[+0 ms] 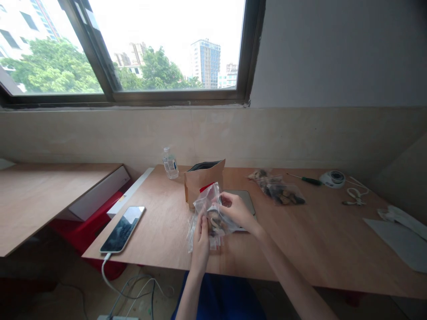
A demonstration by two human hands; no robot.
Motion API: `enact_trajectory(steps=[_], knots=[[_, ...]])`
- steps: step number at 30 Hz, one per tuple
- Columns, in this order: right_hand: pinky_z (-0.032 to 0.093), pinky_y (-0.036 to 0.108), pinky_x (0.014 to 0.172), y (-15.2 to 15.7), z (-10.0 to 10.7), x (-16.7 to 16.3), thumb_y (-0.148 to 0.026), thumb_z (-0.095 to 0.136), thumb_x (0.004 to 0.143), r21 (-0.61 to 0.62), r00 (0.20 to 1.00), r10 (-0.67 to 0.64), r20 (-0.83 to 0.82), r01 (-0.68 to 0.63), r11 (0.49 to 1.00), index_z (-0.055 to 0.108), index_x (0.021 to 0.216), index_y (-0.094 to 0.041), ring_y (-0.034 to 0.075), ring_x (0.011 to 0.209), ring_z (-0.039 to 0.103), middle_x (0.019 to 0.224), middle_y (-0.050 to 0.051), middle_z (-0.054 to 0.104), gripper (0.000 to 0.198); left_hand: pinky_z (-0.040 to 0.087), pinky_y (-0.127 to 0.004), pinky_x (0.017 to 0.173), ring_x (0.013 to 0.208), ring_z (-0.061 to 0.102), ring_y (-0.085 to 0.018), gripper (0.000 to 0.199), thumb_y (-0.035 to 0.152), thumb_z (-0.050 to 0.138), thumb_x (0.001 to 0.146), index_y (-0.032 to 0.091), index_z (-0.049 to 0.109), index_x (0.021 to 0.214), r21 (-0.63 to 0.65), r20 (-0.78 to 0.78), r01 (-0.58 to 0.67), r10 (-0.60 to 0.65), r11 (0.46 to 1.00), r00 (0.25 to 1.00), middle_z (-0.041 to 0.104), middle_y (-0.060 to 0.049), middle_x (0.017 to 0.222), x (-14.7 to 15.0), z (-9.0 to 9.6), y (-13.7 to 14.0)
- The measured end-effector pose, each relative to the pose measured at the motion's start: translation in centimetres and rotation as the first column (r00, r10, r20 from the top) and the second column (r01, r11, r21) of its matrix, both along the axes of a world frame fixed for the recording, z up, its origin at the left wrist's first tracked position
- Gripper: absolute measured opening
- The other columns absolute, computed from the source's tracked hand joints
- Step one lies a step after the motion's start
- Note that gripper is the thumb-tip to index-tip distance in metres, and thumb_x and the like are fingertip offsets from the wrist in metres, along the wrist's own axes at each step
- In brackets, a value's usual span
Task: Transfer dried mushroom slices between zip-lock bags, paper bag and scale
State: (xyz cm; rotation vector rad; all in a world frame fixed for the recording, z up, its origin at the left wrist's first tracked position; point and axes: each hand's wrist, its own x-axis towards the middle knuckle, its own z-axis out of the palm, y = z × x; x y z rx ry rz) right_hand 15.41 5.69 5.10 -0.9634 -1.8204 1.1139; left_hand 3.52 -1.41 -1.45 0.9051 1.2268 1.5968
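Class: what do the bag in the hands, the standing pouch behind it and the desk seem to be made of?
Bag: thin clear plastic, glossy and crinkled, contents showing through. Pouch: matte brown kraft paper, probably, with a dark lining. Desk: light wood, likely plywood, with faint grain.

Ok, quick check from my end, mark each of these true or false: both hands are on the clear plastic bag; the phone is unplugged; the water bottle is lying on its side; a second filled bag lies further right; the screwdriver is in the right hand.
1. Both the left hand and right hand hold the clear plastic bag. True.
2. The phone is unplugged. False: a white cable runs from its near end.
3. The water bottle lies on its side. False: it stands upright.
4. A second filled bag lies further right. True.
5. The right hand holds the screwdriver. False: it lies on the table.
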Motion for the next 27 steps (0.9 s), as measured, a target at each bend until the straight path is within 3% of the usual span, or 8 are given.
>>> enact_trajectory(steps=[5, 8, 12, 16, 19, 23, 27], knots=[[0.046, 0.026, 0.071, -0.3, 0.5, 0.7, -0.032, 0.059, 0.079, -0.022, 0.991, 0.089, 0.095, -0.088, 0.996, 0.068, 0.085, -0.016, 0.018, 0.081, 0.062, 0.086, 0.003, 0.069, 0.019, 0.035, -0.035, 0.105, 0.131, 0.037, -0.023, 0.047, 0.051, 0.044, 0.087, 0.031, 0.050, 0.129, -0.100, 0.119, -0.048, 0.059, 0.994, 0.991, 0.045, -0.002, 0.140, 0.3, -0.3, 0.1], [0.046, 0.027, 0.071, -0.7, 0.9, 0.8, -0.032, 0.059, 0.080, -0.013, 0.971, 0.160, 0.178, -0.160, 0.987, 0.069, 0.088, -0.016, 0.020, 0.083, 0.063, 0.088, 0.003, 0.070, 0.021, 0.029, -0.032, 0.109, 0.133, 0.033, -0.021, 0.044, 0.047, 0.048, 0.087, 0.030, 0.053, 0.127, -0.047, 0.066, -0.062, 0.065, 0.997, 0.996, 0.046, -0.001, 0.139, 0.4, 0.0, 0.1], [0.047, 0.029, 0.078, -0.5, 0.6, 0.5, -0.031, 0.062, 0.078, 0.001, 0.972, 0.155, 0.177, -0.157, 0.988, 0.070, 0.097, -0.018, 0.022, 0.090, 0.064, 0.097, 0.004, 0.071, 0.024, 0.029, -0.031, 0.109, 0.132, 0.035, -0.021, 0.044, 0.044, 0.052, 0.085, 0.030, 0.052, 0.128, -0.002, 0.058, -0.012, 0.013, 1.000, 0.998, 0.047, -0.001, 0.138, 0.4, 0.1, 0.1], [0.049, 0.031, 0.077, 0.3, -0.2, 0.2, -0.037, 0.066, 0.075, -0.064, 0.981, 0.162, 0.108, -0.156, 0.986, 0.071, 0.095, -0.017, 0.023, 0.088, 0.065, 0.093, 0.004, 0.072, 0.029, 0.032, -0.031, 0.107, 0.130, 0.038, -0.021, 0.042, 0.043, 0.056, 0.084, 0.030, 0.055, 0.124, -0.010, 0.113, -0.014, 0.015, 1.000, 0.993, 0.053, -0.002, 0.132, 0.2, -0.5, 0.2], [0.049, 0.032, 0.078, 0.7, -0.2, 0.3, -0.037, 0.068, 0.073, -0.087, 0.994, 0.109, 0.022, -0.107, 0.991, 0.071, 0.095, -0.016, 0.023, 0.090, 0.064, 0.093, 0.005, 0.072, 0.030, 0.036, -0.032, 0.103, 0.124, 0.045, -0.021, 0.040, 0.042, 0.057, 0.083, 0.029, 0.057, 0.121, -0.053, 0.256, -0.020, 0.033, 0.998, 0.966, 0.056, -0.003, 0.128, 0.2, -1.1, 0.5], [0.049, 0.033, 0.079, 1.0, 1.5, 0.9, -0.034, 0.069, 0.072, -0.082, 0.998, 0.026, -0.055, -0.031, 0.996, 0.071, 0.097, -0.016, 0.023, 0.091, 0.065, 0.096, 0.006, 0.072, 0.031, 0.045, -0.031, 0.092, 0.114, 0.054, -0.019, 0.034, 0.036, 0.056, 0.084, 0.025, 0.058, 0.116, -0.045, 0.493, -0.023, 0.042, 0.999, 0.869, 0.058, -0.004, 0.125, 0.3, -1.5, 1.0], [0.049, 0.033, 0.085, 2.9, 4.1, 1.0, -0.035, 0.067, 0.073, 0.033, 0.978, -0.072, -0.197, 0.080, 0.996, 0.069, 0.102, -0.020, 0.021, 0.097, 0.063, 0.104, 0.006, 0.070, 0.033, 0.049, -0.029, 0.084, 0.110, 0.056, -0.020, 0.028, 0.033, 0.059, 0.082, 0.021, 0.061, 0.106, -0.058, 0.561, -0.053, 0.076, 0.997, 0.824, 0.063, -0.006, 0.115, -0.1, -2.0, 1.1]])
